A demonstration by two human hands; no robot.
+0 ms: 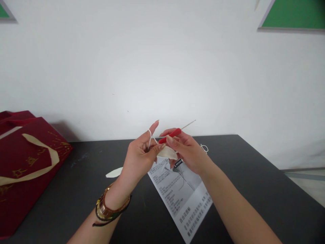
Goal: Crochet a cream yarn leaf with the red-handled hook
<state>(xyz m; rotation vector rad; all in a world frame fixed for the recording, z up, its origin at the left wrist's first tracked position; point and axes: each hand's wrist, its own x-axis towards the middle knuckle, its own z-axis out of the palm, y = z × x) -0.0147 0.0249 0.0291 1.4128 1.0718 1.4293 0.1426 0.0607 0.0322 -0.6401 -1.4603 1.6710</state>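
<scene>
1. My left hand (138,157) is raised above the black table (254,189), index finger pointing up with white yarn (150,135) looped over it. Thumb and remaining fingers pinch the cream crocheted piece (168,153).
2. My right hand (186,150) is clenched around a crochet hook (172,134) by its red handle. The thin metal shaft projects up and to the far right, past my fingers.
3. The cream crocheted piece sits between both hands, held off the table, directly over the far end of a printed instruction sheet (182,200).
4. The sheet lies flat on the table, angled, running from under my hands toward the near right.
5. A second cream petal-shaped piece (114,173) lies on the table just left of my left hand, apart from it.
6. A small coil of white yarn (204,148) lies on the table just right of my right hand.
7. Container: a dark red gift bag (22,169) with gold print and a cream ribbon handle stands at the far left. Its contents cannot be seen.
8. My left wrist carries a gold bracelet (108,208) with dark bands.
</scene>
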